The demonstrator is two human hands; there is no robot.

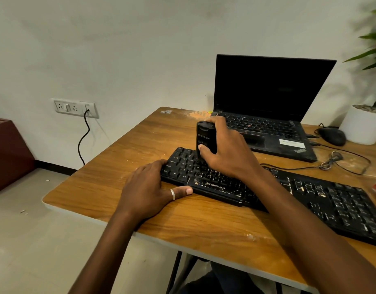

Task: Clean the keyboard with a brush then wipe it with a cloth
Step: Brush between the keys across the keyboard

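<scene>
A black keyboard (310, 194), dusted with pale crumbs, lies slantwise across the wooden table (123, 158). My right hand (225, 151) grips an upright black cylindrical cleaning tool (205, 136), pressed down on the keys near the keyboard's left end; its lower tip is hidden by my fingers. My left hand (153, 187), a ring on the thumb, rests flat on the table and holds the keyboard's left front corner, thumb along its front edge. No cloth is in view.
An open black laptop (267, 107) sits behind the keyboard. A black mouse (333, 136) and coiled cables (331, 162) lie at the right, beside a white plant pot (363, 126). A wall socket with a black cord (85, 136) is at the left.
</scene>
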